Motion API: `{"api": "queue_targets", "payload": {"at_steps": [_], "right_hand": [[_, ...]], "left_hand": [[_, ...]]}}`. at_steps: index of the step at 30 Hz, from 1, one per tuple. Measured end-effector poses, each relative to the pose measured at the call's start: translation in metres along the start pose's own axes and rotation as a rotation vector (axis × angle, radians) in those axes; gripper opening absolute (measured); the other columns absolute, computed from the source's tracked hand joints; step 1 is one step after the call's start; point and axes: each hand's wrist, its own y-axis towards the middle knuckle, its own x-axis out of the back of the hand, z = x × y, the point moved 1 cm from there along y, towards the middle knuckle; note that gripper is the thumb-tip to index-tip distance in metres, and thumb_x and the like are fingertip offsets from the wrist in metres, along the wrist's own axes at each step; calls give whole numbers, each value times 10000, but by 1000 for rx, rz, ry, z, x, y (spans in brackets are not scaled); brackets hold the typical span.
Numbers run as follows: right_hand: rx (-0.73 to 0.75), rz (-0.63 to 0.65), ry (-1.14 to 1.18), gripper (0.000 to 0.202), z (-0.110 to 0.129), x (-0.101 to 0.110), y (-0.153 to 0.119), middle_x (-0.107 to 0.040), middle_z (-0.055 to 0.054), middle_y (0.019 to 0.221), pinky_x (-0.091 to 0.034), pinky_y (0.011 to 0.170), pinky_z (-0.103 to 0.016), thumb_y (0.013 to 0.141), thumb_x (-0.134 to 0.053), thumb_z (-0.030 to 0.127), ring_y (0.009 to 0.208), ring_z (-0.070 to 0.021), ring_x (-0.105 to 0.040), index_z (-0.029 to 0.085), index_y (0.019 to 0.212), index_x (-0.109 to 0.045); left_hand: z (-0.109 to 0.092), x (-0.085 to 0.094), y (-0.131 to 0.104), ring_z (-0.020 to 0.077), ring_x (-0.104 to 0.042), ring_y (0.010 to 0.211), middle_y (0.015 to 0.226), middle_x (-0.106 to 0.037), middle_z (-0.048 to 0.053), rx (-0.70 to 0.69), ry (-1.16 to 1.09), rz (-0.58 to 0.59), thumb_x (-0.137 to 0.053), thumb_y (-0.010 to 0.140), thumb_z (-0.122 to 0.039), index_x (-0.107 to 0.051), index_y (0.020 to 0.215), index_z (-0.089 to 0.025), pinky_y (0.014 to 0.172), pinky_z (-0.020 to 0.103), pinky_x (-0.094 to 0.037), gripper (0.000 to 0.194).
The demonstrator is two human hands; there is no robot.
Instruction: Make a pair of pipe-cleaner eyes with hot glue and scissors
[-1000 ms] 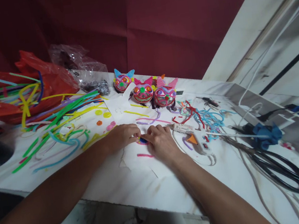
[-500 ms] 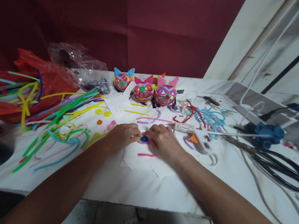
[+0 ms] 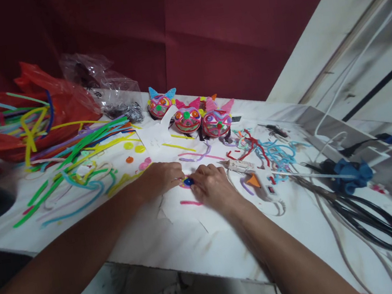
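My left hand (image 3: 163,175) is closed at the left side of a small colourful craft piece (image 3: 188,181), its fingertips pinched. From the other side my right hand (image 3: 210,181) holds the same piece between curled fingers. The piece has a deep blue middle with bits of yellow and pink at its edge; the fingers hide most of it. Both hands rest low over white paper (image 3: 180,217). Just below them lies a short pink pipe cleaner (image 3: 191,203). Right of my right hand are a hot glue gun (image 3: 266,190) and an orange triangle (image 3: 254,180).
Several decorated animal heads (image 3: 187,119) stand at the back. To the left lie green pipe cleaners (image 3: 84,155) and a red plastic bag (image 3: 61,95). Large black-handled scissors (image 3: 367,220), cords and a tangle of blue pipe cleaners (image 3: 279,154) are on the right.
The right hand has shifted slightly left over the piece, and less of its coloured edge shows. Both hands otherwise stay in place.
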Motion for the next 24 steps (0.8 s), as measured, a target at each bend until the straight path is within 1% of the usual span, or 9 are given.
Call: {"api": "queue_targets", "payload": {"at_steps": [4, 6, 12, 17, 20, 24], "right_hand": [[10, -38, 25, 347, -1, -2, 0, -659, -81, 1134, -325, 839, -390, 956, -528, 265, 1045, -252, -524, 241, 1270, -674], [20, -50, 32, 367, -1, -3, 0, -658, -80, 1137, -322, 845, -394, 956, -529, 256, 1051, -253, -523, 258, 1296, -666], [32, -52, 5, 366, 0, -7, 1, -654, -85, 1133, -320, 840, -401, 961, -521, 259, 1051, -260, -522, 273, 1292, -677], [39, -70, -26, 354, 0, -9, 1, -653, -94, 1123, -317, 848, -407, 967, -509, 266, 1052, -265, -518, 266, 1269, -694], [42, -66, -34, 353, -1, -10, 2, -652, -96, 1123, -320, 847, -410, 965, -511, 274, 1048, -267, -518, 265, 1267, -695], [37, -62, -37, 360, 0, -10, 3, -651, -93, 1128, -326, 841, -411, 956, -519, 270, 1050, -271, -519, 265, 1272, -690]], "left_hand": [[3, -6, 1, 134, -648, 821, 940, -690, 4, 13, 39, 11, -525, 950, -254, -720, 931, -213, 659, 242, -417, 200], [3, -6, 1, 133, -645, 821, 941, -688, 1, 17, 46, 22, -534, 946, -259, -718, 940, -216, 652, 241, -411, 189], [-1, -1, 0, 125, -638, 816, 930, -678, 8, 12, 44, 22, -490, 984, -267, -704, 908, -198, 665, 242, -415, 237], [-3, 3, -3, 124, -638, 833, 949, -670, 7, -26, 18, 6, -478, 992, -252, -687, 917, -190, 681, 248, -426, 230], [-1, 0, -1, 122, -626, 802, 927, -657, 3, -10, 36, 3, -496, 980, -250, -686, 890, -190, 648, 256, -416, 219], [3, -8, 2, 121, -612, 776, 882, -645, 5, -9, 69, 31, -502, 974, -226, -683, 844, -177, 613, 264, -393, 228]]}}
